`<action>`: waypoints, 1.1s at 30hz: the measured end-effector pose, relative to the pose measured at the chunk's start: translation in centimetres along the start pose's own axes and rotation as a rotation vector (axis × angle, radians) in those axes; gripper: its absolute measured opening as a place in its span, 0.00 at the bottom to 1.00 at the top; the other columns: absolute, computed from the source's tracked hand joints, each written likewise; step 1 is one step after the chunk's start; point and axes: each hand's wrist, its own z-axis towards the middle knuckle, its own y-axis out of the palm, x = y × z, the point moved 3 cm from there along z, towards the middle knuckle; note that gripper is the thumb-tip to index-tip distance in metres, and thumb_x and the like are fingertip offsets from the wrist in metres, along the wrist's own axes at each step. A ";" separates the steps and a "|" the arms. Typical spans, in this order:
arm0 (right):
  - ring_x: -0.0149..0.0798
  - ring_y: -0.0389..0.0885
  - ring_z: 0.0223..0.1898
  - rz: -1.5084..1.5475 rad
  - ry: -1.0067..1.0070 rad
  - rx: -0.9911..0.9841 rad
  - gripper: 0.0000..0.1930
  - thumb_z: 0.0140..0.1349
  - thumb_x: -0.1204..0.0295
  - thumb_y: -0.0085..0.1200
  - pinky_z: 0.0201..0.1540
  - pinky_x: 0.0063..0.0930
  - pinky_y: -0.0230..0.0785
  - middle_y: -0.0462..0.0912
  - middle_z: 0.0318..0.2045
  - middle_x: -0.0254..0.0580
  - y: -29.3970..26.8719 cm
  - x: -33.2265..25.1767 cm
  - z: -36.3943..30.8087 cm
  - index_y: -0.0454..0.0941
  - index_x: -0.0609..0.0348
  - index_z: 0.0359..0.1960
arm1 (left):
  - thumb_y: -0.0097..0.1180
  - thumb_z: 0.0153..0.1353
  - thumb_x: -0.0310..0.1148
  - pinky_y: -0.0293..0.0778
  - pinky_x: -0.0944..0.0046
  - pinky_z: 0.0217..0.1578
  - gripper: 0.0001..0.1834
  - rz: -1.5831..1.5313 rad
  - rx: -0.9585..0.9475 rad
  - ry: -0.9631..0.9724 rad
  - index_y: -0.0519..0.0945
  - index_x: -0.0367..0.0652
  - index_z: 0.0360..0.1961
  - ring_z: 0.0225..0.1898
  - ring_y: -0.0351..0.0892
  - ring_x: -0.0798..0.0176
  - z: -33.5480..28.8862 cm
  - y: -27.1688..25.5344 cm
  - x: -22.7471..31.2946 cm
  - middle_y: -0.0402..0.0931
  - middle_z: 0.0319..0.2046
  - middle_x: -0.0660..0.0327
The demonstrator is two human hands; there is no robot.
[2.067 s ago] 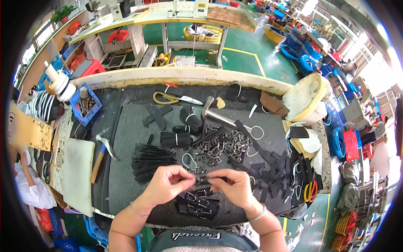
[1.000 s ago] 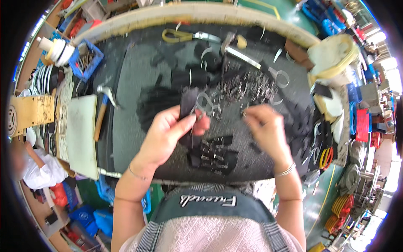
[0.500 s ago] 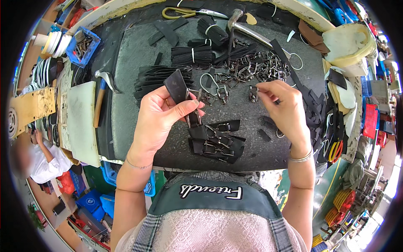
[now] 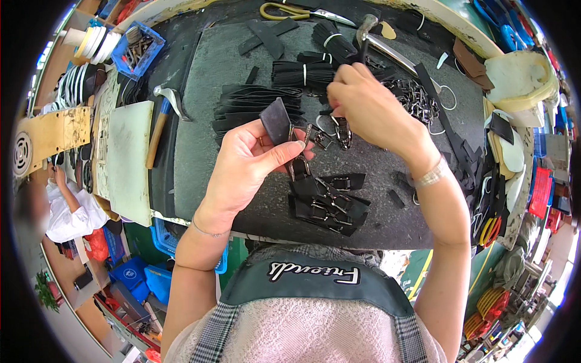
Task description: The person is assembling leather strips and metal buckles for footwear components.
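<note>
My left hand point(image 4: 257, 154) pinches a black strap point(image 4: 276, 121) with a metal buckle, its fingers closed over the table's middle. My right hand point(image 4: 375, 106) reaches across the work surface, fingers curled downward beside the heap of buckles point(image 4: 417, 100). A slim dark piece shows just past its knuckles near the hammer point(image 4: 393, 51); whatever is within the fingers is hidden. Close under the thumb lies a loose buckle point(image 4: 343, 133). Nearer to me, several black straps fitted with buckles point(image 4: 333, 202) lie in an overlapping pile.
Bundled black strips point(image 4: 302, 74) and a fanned stack point(image 4: 251, 109) lie beyond my left hand. Scissors point(image 4: 287, 11) rest at the back. A second hammer point(image 4: 160, 130) lies left, beside a white board point(image 4: 127, 163). A blue basket point(image 4: 139, 51) holds small tools.
My right hand has moved away from me and leftward, from the buckle it pinched to beside the hammer. My left hand keeps hold of the strap. The whole view has shifted slightly.
</note>
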 end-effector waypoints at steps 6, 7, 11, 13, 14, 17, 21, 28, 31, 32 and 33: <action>0.44 0.76 0.27 0.581 0.243 -0.066 0.09 0.51 0.84 0.51 0.32 0.28 0.69 0.75 0.30 0.46 -3.9 -3.7 -3.2 0.76 0.65 0.35 | 0.58 0.54 0.19 0.73 0.68 0.45 0.17 0.092 -0.088 0.191 0.77 0.35 0.46 0.44 0.77 0.68 0.7 1.0 -0.3 0.78 0.41 0.60; 0.44 0.76 0.27 0.582 0.246 -0.067 0.09 0.51 0.84 0.51 0.32 0.28 0.69 0.75 0.30 0.46 -4.0 -3.9 -3.8 0.76 0.65 0.35 | 0.58 0.54 0.19 0.73 0.68 0.45 0.17 0.090 -0.090 0.189 0.77 0.35 0.46 0.44 0.77 0.68 0.9 1.6 -0.4 0.78 0.41 0.60; 0.47 0.77 0.30 0.032 0.300 0.306 0.19 0.45 0.90 0.49 0.34 0.33 0.70 0.74 0.30 0.48 -6.3 -4.1 -5.5 0.76 0.63 0.41 | 0.59 0.53 0.18 0.72 0.67 0.46 0.16 0.236 0.023 0.337 0.78 0.34 0.44 0.43 0.77 0.67 1.4 2.1 0.2 0.78 0.40 0.59; 0.45 0.78 0.29 0.254 0.369 0.355 0.16 0.48 0.88 0.54 0.31 0.29 0.70 0.76 0.32 0.47 -6.3 -4.8 -6.2 0.77 0.63 0.40 | 0.60 0.54 0.20 0.74 0.72 0.41 0.11 -0.027 -0.036 0.143 0.79 0.33 0.40 0.38 0.76 0.74 1.2 2.3 -0.2 0.79 0.35 0.63; 0.45 0.78 0.29 0.257 0.370 0.356 0.16 0.48 0.88 0.54 0.31 0.29 0.70 0.76 0.32 0.47 -6.0 -5.1 -6.3 0.77 0.63 0.40 | 0.60 0.54 0.20 0.74 0.72 0.42 0.11 -0.010 -0.048 0.126 0.79 0.33 0.40 0.37 0.77 0.74 1.0 2.6 -0.2 0.80 0.34 0.64; 0.40 0.78 0.27 0.159 0.283 0.450 0.11 0.49 0.85 0.58 0.30 0.27 0.70 0.78 0.32 0.44 -5.9 -5.9 -6.4 0.79 0.63 0.36 | 0.61 0.54 0.21 0.75 0.70 0.35 0.10 0.040 -0.056 0.160 0.79 0.36 0.38 0.37 0.80 0.66 0.7 3.3 -0.7 0.80 0.34 0.60; 0.35 0.79 0.28 0.154 0.386 0.467 0.08 0.47 0.85 0.60 0.31 0.26 0.72 0.80 0.28 0.40 -6.8 -5.7 -6.4 0.80 0.63 0.30 | 0.62 0.53 0.22 0.74 0.73 0.31 0.09 -0.041 -0.055 0.123 0.78 0.36 0.36 0.35 0.81 0.67 0.8 3.6 -0.6 0.80 0.33 0.61; 0.41 0.82 0.28 0.369 0.111 0.677 0.14 0.45 0.88 0.60 0.30 0.27 0.76 0.82 0.30 0.46 -4.7 -7.8 -6.9 0.75 0.65 0.35 | 0.64 0.51 0.22 0.74 0.74 0.30 0.09 -0.020 -0.035 0.136 0.78 0.37 0.34 0.33 0.79 0.71 0.5 4.0 -0.7 0.80 0.31 0.61; 0.42 0.82 0.29 0.206 0.006 0.621 0.15 0.43 0.88 0.60 0.30 0.27 0.76 0.82 0.31 0.44 -5.0 -7.8 -6.9 0.76 0.65 0.35 | 0.65 0.51 0.23 0.74 0.74 0.30 0.10 -0.041 -0.034 0.171 0.78 0.37 0.34 0.32 0.78 0.72 0.4 4.0 -0.5 0.80 0.31 0.62; 0.40 0.81 0.31 0.155 0.006 0.607 0.16 0.41 0.88 0.61 0.31 0.27 0.75 0.82 0.31 0.42 -5.2 -8.1 -7.0 0.76 0.64 0.34 | 0.65 0.51 0.22 0.74 0.73 0.31 0.10 -0.046 -0.032 0.170 0.78 0.37 0.35 0.32 0.78 0.72 0.3 4.0 -0.4 0.80 0.31 0.61; 0.40 0.81 0.31 0.156 0.005 0.607 0.16 0.41 0.88 0.61 0.31 0.27 0.75 0.82 0.31 0.42 -5.2 -8.1 -7.0 0.76 0.64 0.34 | 0.64 0.51 0.22 0.75 0.73 0.32 0.10 -0.051 -0.028 0.170 0.78 0.36 0.35 0.33 0.78 0.71 0.2 4.0 -0.4 0.80 0.31 0.61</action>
